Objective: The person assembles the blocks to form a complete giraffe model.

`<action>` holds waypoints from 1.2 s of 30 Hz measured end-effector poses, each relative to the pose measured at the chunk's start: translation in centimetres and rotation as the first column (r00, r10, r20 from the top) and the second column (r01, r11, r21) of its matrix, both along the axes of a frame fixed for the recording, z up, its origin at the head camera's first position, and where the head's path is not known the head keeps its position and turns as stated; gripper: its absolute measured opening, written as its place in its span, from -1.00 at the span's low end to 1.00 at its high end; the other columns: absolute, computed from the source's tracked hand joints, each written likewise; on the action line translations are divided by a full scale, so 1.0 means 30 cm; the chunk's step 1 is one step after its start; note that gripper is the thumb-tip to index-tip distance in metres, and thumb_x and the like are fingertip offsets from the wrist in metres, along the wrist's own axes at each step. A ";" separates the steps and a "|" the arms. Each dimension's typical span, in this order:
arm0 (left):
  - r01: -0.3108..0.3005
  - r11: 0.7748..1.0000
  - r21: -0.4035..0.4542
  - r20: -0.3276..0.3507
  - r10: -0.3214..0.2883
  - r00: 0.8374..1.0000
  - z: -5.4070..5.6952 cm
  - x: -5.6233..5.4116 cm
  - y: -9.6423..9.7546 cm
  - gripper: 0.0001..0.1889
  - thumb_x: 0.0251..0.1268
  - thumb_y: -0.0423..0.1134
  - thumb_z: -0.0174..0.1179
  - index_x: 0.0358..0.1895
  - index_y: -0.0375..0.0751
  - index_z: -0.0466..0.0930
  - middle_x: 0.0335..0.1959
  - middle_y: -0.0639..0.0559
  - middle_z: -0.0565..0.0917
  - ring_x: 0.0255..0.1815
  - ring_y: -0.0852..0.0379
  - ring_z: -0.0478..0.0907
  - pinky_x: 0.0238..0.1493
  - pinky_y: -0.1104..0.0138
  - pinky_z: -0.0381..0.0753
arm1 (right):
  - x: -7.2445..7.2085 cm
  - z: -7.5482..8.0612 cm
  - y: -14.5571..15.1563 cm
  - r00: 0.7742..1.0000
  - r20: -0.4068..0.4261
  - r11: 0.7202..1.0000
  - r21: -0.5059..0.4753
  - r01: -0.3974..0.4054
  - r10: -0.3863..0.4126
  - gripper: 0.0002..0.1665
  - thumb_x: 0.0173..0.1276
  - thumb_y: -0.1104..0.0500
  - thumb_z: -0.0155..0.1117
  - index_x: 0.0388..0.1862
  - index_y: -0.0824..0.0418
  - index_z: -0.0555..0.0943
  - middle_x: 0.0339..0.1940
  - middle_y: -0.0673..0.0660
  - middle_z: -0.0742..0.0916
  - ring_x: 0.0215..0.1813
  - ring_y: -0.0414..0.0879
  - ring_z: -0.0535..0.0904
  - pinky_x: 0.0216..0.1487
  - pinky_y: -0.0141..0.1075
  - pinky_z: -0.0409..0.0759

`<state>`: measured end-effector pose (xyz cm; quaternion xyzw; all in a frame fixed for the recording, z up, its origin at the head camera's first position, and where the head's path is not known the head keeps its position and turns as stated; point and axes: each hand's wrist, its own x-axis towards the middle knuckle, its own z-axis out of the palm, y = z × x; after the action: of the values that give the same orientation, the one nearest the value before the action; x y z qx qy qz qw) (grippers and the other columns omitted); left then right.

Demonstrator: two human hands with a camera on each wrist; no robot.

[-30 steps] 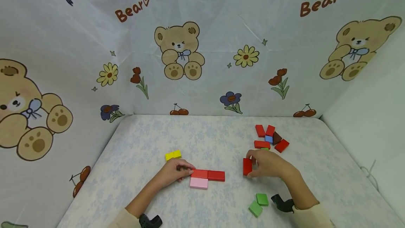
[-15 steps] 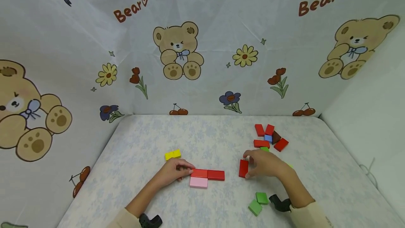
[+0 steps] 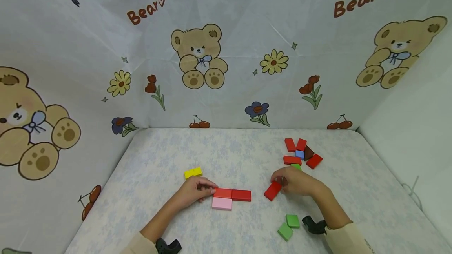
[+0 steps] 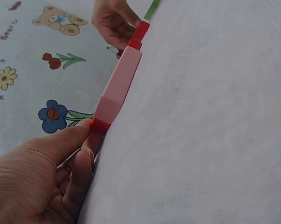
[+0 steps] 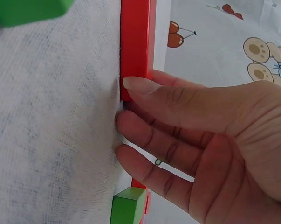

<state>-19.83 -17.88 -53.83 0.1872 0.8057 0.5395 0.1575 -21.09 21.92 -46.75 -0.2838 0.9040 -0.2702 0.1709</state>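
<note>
Near the middle of the table, an orange-red block (image 3: 223,193) and a red block (image 3: 241,195) lie end to end, a pink block (image 3: 222,204) against the near side of the first. My left hand (image 3: 194,191) pinches the left corner of the orange-red block; in the left wrist view the pink block (image 4: 118,86) hides most of it. To the right, my right hand (image 3: 298,181) holds a loose red block (image 3: 272,191) at one end, angled on the table, a gap away from the row. The right wrist view shows thumb and index finger at that block's end (image 5: 136,37).
Beyond the left hand lies a yellow block (image 3: 193,172). Two green blocks (image 3: 292,221) sit nearer the front right. Behind the right hand is a cluster of red blocks (image 3: 314,161), a blue block (image 3: 299,155), a brown triangle (image 3: 308,153) and a partly hidden green block (image 3: 296,166).
The loose red block has shifted left with my right hand and turned from nearly upright in view to a slant. My left hand and the joined blocks stay put.
</note>
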 end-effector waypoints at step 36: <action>0.006 1.000 -0.006 -0.008 -0.006 1.000 0.002 -0.003 -0.004 -0.82 0.33 -0.12 0.40 -0.06 -0.01 0.82 -0.48 0.00 0.63 -0.64 0.21 0.45 -0.55 0.36 0.59 | 0.145 0.025 -0.113 1.000 0.024 0.998 -0.058 -0.013 0.015 -0.71 0.22 0.13 0.57 -0.13 0.11 0.68 -0.52 -0.15 0.60 -0.42 -0.26 0.50 -0.38 -0.38 0.56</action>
<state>-19.91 -18.00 -53.78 0.1913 0.8074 0.5357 0.1566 -16.75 18.54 -45.99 -0.2916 0.8917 -0.2983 0.1757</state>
